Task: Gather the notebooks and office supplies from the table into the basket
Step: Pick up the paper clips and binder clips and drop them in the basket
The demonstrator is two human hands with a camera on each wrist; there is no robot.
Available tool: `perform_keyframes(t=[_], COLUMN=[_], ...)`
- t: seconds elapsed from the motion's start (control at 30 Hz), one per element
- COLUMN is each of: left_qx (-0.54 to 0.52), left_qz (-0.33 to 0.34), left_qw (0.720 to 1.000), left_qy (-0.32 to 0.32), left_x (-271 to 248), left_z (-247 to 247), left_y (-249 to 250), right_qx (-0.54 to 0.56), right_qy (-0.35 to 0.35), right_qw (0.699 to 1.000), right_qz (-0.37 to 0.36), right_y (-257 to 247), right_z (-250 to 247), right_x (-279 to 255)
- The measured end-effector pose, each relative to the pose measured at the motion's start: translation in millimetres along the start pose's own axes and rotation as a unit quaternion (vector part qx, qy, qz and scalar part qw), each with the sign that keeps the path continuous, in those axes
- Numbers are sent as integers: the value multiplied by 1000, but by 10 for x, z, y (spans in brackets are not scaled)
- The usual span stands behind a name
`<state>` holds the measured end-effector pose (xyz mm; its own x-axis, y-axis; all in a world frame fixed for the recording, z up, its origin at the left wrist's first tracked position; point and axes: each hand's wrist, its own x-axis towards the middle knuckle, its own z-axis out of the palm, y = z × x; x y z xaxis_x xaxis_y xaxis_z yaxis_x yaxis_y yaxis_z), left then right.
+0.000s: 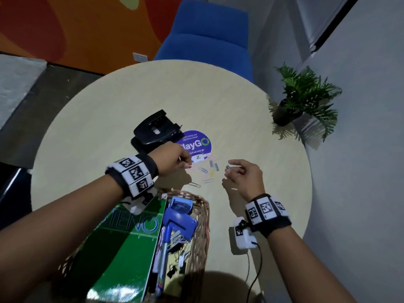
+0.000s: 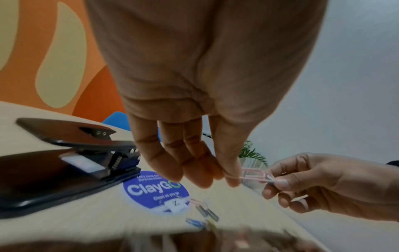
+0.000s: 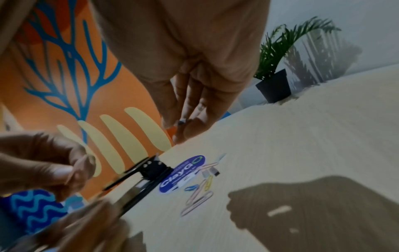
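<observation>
A round pale table is seen from above. A woven basket stands at the near edge. Inside it are a green notebook marked "STENO", a blue stapler, pens and several black binder clips.

The left hand is held above the table middle, just beside a black hole punch. A pink paper clip is pinched between its thumb and fingertips; the other fingers are curled close alongside.

The right hand is held to the right of the left one, apart from it in the head view. A small grey item is pinched between its thumb and forefinger; whether it is a clip or a staple strip cannot be told. In the left wrist view the right fingertips appear to meet the far end of the pink paper clip, but actual contact cannot be confirmed because of blur.

Loose paper clips, blue, yellow, pink and silver, are scattered on the table between the two hands, next to a round purple sticker reading "ClayGO". Two small grey strips lie at the sticker's edge.

A potted plant stands at the right edge of the table. A blue chair is seen beyond the far edge.
</observation>
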<state>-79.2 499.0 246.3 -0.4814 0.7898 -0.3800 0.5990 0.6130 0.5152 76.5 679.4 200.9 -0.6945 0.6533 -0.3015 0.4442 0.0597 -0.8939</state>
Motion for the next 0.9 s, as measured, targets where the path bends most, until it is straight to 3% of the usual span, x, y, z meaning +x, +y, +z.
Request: perform_keyframes(t=[0.23,0.37,0.57,0.77,0.9], left_qx=[1,-14,-34,-9,40], left_qz=[43,77,43,14,-5], left_qw=[997,991,998,999,997], left_qy=[-66,-112,3,33,64], left_x=[-846,-1114,-1205,-1089,-749], left_z=[395,510,398,281,196], left_y=[-119,-125,-341,-425,-329], right_qx=[-84,-159,-209,-261,-255], right_qy=[-124,-159,-205,-276,-235], right_qw=[987,972,949,914,929], right_qz=[-52,-73,-118,-144,-131], right_y=[47,37,-87,-166,-194], right_z=[98,228,357,395,279], right_x=[-803,-1139,-1528,-1720,-1476])
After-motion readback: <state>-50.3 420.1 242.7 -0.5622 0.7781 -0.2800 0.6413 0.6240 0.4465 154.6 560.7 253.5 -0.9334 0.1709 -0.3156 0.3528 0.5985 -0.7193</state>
